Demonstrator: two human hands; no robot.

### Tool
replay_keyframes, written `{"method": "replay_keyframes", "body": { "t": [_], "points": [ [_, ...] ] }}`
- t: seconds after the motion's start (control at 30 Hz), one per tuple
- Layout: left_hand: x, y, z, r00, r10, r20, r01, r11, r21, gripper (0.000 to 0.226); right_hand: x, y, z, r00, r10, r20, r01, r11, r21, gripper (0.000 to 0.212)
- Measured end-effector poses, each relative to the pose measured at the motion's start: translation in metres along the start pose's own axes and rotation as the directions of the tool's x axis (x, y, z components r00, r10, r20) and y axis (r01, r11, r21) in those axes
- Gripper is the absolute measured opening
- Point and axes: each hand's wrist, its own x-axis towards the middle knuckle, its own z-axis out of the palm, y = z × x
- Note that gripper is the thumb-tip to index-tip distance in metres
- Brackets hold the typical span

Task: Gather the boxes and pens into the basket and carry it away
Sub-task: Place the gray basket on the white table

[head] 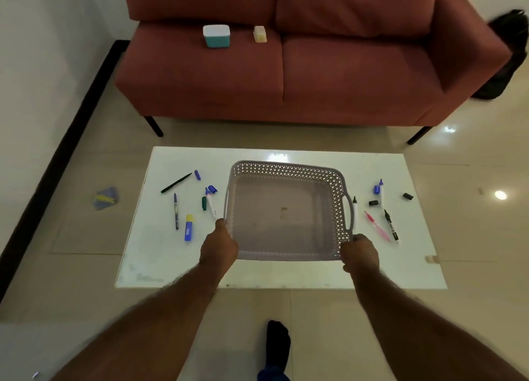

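Observation:
A grey perforated basket (286, 170) with nothing in it sits at the middle of the white table (280, 274). My left hand (219, 246) grips its near left corner and my right hand (360, 253) grips its near right corner. Several pens and loose caps lie left of the basket, among them a dark green pen (176, 183), a blue pen (175, 211) and a blue-and-yellow highlighter (188, 227). To its right lie a pink pen (377, 226), a black marker (391, 226) and a blue-capped marker (379, 189). A teal box with a white lid (216, 35) and a small pale yellow box (260, 34) rest on the sofa seat.
The red sofa (329, 74) stands behind the table. A black bag (506, 60) leans by its right arm. A blue-and-yellow scrap (106, 199) lies on the tiled floor to the left. My foot in a dark sock (277, 343) is below the table's near edge.

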Motion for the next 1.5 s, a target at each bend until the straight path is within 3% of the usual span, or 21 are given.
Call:
{"method": "replay_keyframes", "body": {
  "t": [0.13, 0.47, 1.07, 1.5],
  "points": [
    [0.025, 0.004, 0.031, 0.997, -0.031, 0.066, 0.033, 0.999, -0.028, 0.054, 0.038, 0.006, 0.007, 0.998, -0.060, -0.001, 0.058, 0.972, -0.227, 0.020],
    [0.080, 0.004, 0.072, 0.971, -0.154, 0.184, 0.159, 0.987, -0.015, 0.060, 0.093, 0.006, 0.035, 0.993, -0.101, 0.065, 0.117, 0.933, -0.340, 0.025],
    [0.117, 0.004, 0.100, 0.936, -0.305, 0.177, 0.325, 0.941, -0.099, 0.042, 0.120, 0.014, 0.062, 0.994, -0.071, 0.087, 0.095, 0.944, -0.315, 0.022],
    [0.129, 0.022, 0.102, 0.953, -0.263, 0.149, 0.296, 0.912, -0.283, 0.055, 0.133, 0.000, 0.065, 0.993, -0.094, 0.071, 0.110, 0.956, -0.274, 0.021]
  ]
}}
